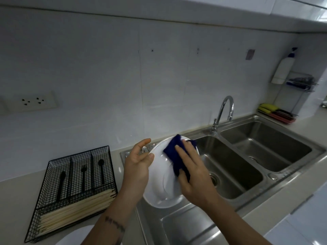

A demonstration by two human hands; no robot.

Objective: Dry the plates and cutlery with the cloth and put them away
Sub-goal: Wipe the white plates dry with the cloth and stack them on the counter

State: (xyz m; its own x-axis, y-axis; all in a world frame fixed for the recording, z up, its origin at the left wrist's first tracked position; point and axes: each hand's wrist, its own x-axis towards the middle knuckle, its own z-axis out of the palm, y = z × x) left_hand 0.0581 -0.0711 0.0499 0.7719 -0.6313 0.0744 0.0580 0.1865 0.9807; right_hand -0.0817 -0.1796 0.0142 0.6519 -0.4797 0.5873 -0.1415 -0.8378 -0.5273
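A white plate (160, 175) is held tilted over the left side of the steel sink (247, 156). My left hand (137, 167) grips the plate's left rim, thumb on the face. My right hand (192, 175) presses a dark blue cloth (174, 154) flat against the plate's upper right part. Metal cutlery (146, 148) lies on the sink's edge behind the plate, mostly hidden. A black wire cutlery tray (74, 190) stands on the counter to the left, with a black knife, fork and spoon in it and wooden chopsticks across its front compartment.
Another white plate (74, 236) shows at the bottom edge, in front of the tray. A chrome tap (223, 112) rises behind the double sink. Sponges in a red tray (276, 113) and a wall rack with a bottle (284, 68) are at the far right.
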